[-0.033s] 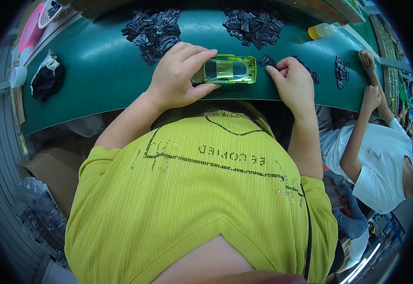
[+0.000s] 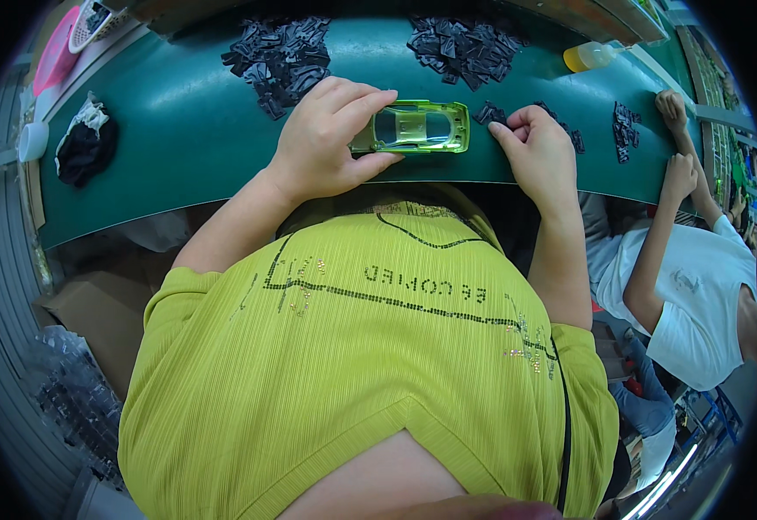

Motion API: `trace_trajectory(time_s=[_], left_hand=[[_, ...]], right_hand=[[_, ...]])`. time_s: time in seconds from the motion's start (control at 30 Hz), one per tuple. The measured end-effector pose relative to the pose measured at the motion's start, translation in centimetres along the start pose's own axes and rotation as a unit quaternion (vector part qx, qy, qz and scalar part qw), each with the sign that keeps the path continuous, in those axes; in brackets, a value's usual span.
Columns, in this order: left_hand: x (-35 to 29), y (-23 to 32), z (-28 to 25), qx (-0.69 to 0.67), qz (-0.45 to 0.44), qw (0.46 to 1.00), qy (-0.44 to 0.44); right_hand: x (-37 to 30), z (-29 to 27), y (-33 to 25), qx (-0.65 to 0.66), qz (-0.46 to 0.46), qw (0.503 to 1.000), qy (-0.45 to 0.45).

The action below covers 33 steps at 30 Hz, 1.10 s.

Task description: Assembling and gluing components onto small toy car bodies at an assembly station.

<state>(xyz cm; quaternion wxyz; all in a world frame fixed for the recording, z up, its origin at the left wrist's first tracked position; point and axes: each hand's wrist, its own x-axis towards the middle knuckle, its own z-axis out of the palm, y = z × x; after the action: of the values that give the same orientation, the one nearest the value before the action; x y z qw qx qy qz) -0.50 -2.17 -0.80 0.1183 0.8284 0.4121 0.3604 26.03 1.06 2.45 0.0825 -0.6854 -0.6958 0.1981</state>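
A shiny green toy car body point(image 2: 411, 126) with see-through windows lies lengthwise just above the green worktop. My left hand point(image 2: 328, 134) is closed round its left end, thumb along the near side and fingers along the far side, covering that end. To the right of the car, my right hand point(image 2: 539, 156) is curled, thumb and fingers drawn together. Whatever its fingertips hold, if anything, cannot be made out. Beside its thumb lies a little cluster of black plastic parts point(image 2: 489, 113); more black parts point(image 2: 577, 140) show past its knuckles.
Two heaps of black parts, the left heap point(image 2: 279, 61) and the right heap point(image 2: 465, 50), lie along the far side of the green worktop point(image 2: 170, 139). A bottle of yellow liquid point(image 2: 588, 57) lies beyond. A dark cloth point(image 2: 88, 147) sits at left. A co-worker's hands point(image 2: 675, 139) rest at right.
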Motion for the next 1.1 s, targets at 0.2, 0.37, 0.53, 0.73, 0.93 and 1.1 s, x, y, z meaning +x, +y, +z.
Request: trace_trajectory(time_s=[0.2,0.37,0.53,0.73,0.93,1.1], left_hand=[[0.3,0.0,0.2,-0.01,0.008,1.0,-0.006],[0.5,0.4,-0.1,-0.01,0.003,1.0,-0.013],[0.6,0.8,-0.2,-0.006,-0.01,1.0,-0.016],[1.1,1.0,-0.1,-0.006,0.002,1.0,-0.021],[1.1,1.3,0.0,0.002,-0.008,0.999,-0.033],[1.2,1.1,0.2,0.006,-0.013,0.999,-0.034]], right_hand=[[0.4,1.9,0.4,0.068,-0.059,0.989,0.116],[0.2,1.7,1.1,0.276,-0.083,0.947,0.138],[-0.2,-2.6,7.0,0.24,0.058,0.945,0.216],[0.1,-5.5,18.3,0.238,0.103,0.942,0.212],[2.5,-10.0,21.1,-0.055,0.154,0.956,0.245],[7.9,-11.0,22.0,-0.136,0.183,0.961,0.154]])
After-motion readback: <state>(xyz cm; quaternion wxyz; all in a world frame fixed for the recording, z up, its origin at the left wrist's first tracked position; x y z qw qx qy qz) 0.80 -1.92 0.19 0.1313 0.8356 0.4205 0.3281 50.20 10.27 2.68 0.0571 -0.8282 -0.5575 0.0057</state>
